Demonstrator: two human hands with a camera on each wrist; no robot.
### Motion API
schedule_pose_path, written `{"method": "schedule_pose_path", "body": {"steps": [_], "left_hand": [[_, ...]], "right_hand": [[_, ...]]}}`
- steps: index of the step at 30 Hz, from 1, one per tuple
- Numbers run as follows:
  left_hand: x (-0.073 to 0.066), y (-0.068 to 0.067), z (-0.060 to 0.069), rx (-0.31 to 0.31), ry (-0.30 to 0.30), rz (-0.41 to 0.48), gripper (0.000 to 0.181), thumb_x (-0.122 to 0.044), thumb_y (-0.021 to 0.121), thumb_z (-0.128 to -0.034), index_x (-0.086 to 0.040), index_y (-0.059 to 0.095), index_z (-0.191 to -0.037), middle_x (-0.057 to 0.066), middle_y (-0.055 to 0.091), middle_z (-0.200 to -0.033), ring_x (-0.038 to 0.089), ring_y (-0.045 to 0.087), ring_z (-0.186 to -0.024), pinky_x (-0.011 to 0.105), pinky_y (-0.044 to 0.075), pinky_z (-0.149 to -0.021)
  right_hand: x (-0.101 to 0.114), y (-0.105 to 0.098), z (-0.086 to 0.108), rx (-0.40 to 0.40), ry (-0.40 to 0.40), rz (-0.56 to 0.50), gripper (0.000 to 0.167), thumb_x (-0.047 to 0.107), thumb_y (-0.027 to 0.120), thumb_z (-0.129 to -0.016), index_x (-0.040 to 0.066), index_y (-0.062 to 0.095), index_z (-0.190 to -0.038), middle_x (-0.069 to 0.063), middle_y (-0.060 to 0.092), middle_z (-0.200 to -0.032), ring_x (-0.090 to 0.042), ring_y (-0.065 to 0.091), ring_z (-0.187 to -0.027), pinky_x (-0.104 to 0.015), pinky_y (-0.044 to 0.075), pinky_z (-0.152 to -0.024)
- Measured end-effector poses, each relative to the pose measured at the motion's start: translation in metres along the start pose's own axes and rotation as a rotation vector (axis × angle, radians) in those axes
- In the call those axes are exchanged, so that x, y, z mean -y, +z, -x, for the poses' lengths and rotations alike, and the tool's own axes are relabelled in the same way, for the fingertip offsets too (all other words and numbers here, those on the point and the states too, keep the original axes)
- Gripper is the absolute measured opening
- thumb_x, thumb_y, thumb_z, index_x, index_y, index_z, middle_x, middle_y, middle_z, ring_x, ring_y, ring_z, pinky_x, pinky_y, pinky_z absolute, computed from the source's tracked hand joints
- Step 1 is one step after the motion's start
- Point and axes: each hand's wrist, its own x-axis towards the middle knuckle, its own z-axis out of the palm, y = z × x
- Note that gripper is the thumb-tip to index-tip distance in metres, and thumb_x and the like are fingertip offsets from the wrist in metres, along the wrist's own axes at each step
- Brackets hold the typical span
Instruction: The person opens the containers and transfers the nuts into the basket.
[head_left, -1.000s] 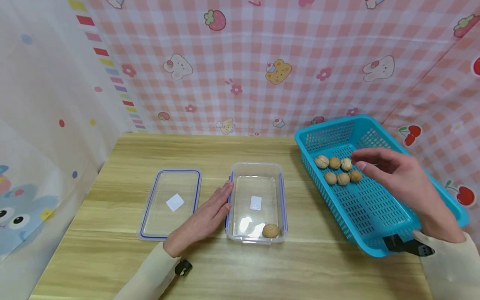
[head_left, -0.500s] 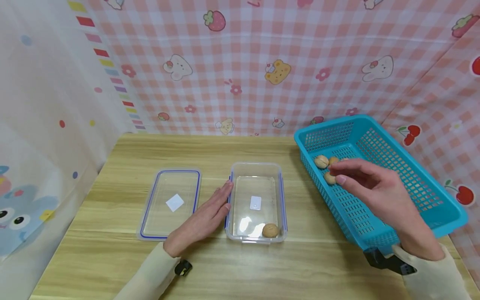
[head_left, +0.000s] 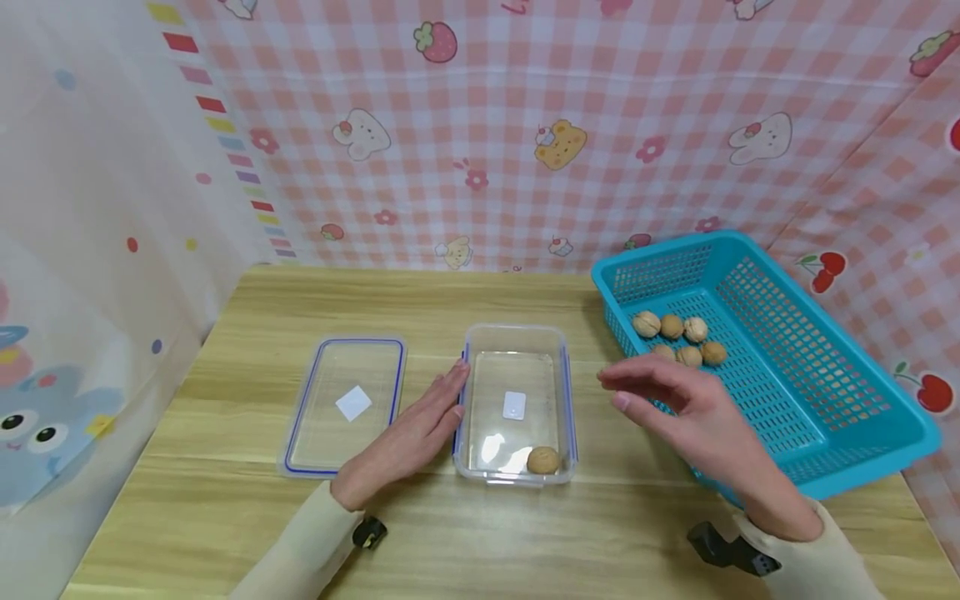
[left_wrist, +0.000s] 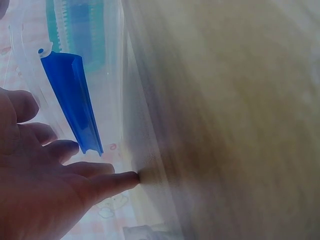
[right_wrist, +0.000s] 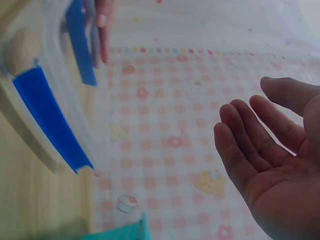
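Observation:
My left hand [head_left: 408,437] lies with straight fingers along the left side of a clear lidded-type plastic container [head_left: 551,337], which stands without its lid. One walnut [head_left: 543,460] rests in its near right corner. In the left wrist view, the fingers of that hand [left_wrist: 55,170] are beside a blue side clip [left_wrist: 75,102]. My right hand [head_left: 693,421] hovers between the container and a blue basket [head_left: 832,333], over the basket's near left edge. Its fingers bend loosely; the right wrist view shows nothing in the palm of this hand [right_wrist: 280,160]. Several walnuts [head_left: 695,329] sit in the basket's far left part.
The container's lid [head_left: 322,408], clear with a blue seal, lies on the wooden table [head_left: 495,550] left of my left hand. A pink checked cloth [head_left: 480,125] hangs behind the table, and a white patterned cloth [head_left: 97,192] hangs at the left.
My right hand has moved left and nearer, from above the walnuts in the basket to beside the basket's edge. The left hand, container and its walnut have stayed in place.

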Motion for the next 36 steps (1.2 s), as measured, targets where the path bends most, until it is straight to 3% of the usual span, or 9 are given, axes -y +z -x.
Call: {"method": "schedule_pose_path", "body": {"steps": [3, 9, 15, 22, 36], "left_hand": [[0.0, 0.0, -0.001, 0.004, 0.001, 0.002, 0.057, -0.024, 0.038, -0.1143, -0.002, 0.019, -0.163, 0.014, 0.015, -0.171, 0.034, 0.019, -0.156, 0.049, 0.017, -0.128], [0.0, -0.001, -0.002, 0.016, -0.007, -0.002, 0.057, -0.024, 0.037, -0.1143, -0.002, 0.018, -0.163, 0.014, 0.015, -0.171, 0.034, 0.019, -0.157, 0.049, 0.017, -0.128], [-0.001, -0.002, -0.002, 0.019, -0.014, 0.004, 0.057, -0.024, 0.038, -0.1141, -0.002, 0.018, -0.163, 0.014, 0.014, -0.171, 0.035, 0.019, -0.156, 0.049, 0.017, -0.128], [-0.001, -0.002, -0.002, 0.012, -0.007, -0.001, 0.057, -0.024, 0.039, -0.1139, -0.002, 0.019, -0.163, 0.014, 0.015, -0.171, 0.036, 0.019, -0.156, 0.05, 0.018, -0.128], [0.0, -0.001, -0.001, -0.003, 0.015, -0.005, 0.058, -0.021, 0.041, -0.1131, 0.001, 0.02, -0.162, 0.017, 0.017, -0.17, 0.037, 0.02, -0.156, 0.053, 0.019, -0.127]], "right_hand": [[-0.003, 0.008, -0.002, 0.034, 0.033, 0.02, 0.027, 0.002, 0.069, -0.099, 0.014, 0.073, -0.123, 0.003, 0.072, -0.118, -0.011, 0.069, -0.107, -0.021, 0.059, -0.086], [-0.009, 0.022, -0.009, 0.101, 0.026, 0.045, 0.026, 0.005, 0.07, -0.099, 0.015, 0.074, -0.122, 0.003, 0.072, -0.12, -0.012, 0.066, -0.112, -0.023, 0.058, -0.092], [-0.016, 0.035, -0.016, 0.147, -0.044, 0.158, 0.022, 0.009, 0.074, -0.097, 0.016, 0.075, -0.118, 0.008, 0.073, -0.115, -0.011, 0.069, -0.107, -0.03, 0.06, -0.091], [-0.022, 0.047, -0.022, 0.169, -0.16, 0.238, 0.021, 0.008, 0.077, -0.094, 0.014, 0.075, -0.113, 0.005, 0.074, -0.109, -0.01, 0.069, -0.1, -0.032, 0.062, -0.085], [-0.032, 0.067, -0.022, 0.326, -0.172, 0.39, 0.021, 0.015, 0.078, -0.094, 0.01, 0.074, -0.114, 0.001, 0.075, -0.112, -0.016, 0.07, -0.101, -0.039, 0.061, -0.087]]}}
